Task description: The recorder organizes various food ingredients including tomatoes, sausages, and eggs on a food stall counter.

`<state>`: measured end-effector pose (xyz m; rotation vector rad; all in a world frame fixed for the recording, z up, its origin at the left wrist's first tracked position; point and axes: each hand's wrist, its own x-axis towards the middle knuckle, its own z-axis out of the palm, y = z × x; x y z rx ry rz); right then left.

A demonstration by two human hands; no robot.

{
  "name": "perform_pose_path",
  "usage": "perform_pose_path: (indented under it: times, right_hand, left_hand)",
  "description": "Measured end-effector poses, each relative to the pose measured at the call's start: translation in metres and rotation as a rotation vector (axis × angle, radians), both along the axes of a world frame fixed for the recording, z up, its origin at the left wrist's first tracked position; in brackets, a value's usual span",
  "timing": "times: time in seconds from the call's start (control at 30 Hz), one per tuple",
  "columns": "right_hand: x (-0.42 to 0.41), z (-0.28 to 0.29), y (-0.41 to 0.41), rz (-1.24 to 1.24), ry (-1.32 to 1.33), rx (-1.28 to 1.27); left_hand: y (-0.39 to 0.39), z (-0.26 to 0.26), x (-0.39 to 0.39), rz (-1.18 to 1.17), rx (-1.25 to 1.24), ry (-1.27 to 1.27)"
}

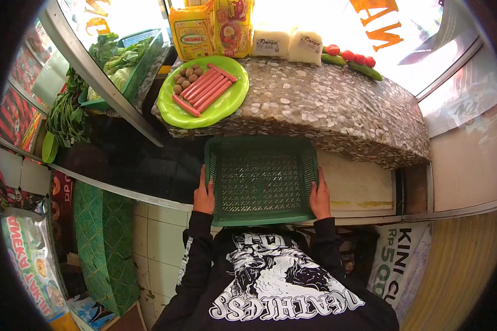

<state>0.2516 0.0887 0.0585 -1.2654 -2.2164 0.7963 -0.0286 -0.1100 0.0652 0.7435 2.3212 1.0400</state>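
A dark green perforated plastic basket (pixel 261 178) is held level in front of my body, with nothing inside it. My left hand (pixel 204 196) grips its left side, and my right hand (pixel 320 194) grips the right side, thumbs near the rim. Just beyond the basket, a lime-green plate (pixel 165 103) rests on the pebbled stone counter (pixel 298 99). Several pink sausages (pixel 209 89) lie in a row on the plate, beside a cluster of brown meatballs (pixel 186 78).
Yellow noodle packets (pixel 192 37) and white packs (pixel 273 41) stand along the counter's back, near tomatoes (pixel 348 55) and cucumbers (pixel 362 70). Left, behind a metal frame post (pixel 103 66), a teal basket (pixel 143 68) holds leafy greens (pixel 122 66). Long green vegetables (pixel 68 118) hang beside it.
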Motion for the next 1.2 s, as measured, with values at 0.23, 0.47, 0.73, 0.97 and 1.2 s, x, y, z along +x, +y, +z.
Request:
perform_pose_path:
  times: [0.23,0.47,0.73,0.97,1.2]
  right_hand:
    - [0.003,-0.001,0.005,0.012,0.098,-0.218]
    - [0.015,-0.022,0.023,-0.035,0.150,-0.311]
    - [0.009,-0.022,0.013,-0.064,0.210,-0.283]
    - [0.023,-0.028,0.006,-0.063,0.317,-0.368]
    - [0.017,-0.005,-0.014,-0.089,0.324,-0.365]
  left_hand:
    - [-0.008,-0.026,-0.008,-0.033,0.230,0.176]
    - [-0.003,-0.010,-0.010,-0.046,0.092,-0.120]
    - [-0.010,-0.040,-0.020,-0.050,0.383,-0.038]
    - [-0.007,-0.042,-0.025,-0.044,0.328,-0.178]
    - [-0.009,-0.045,-0.029,-0.103,0.393,-0.191]
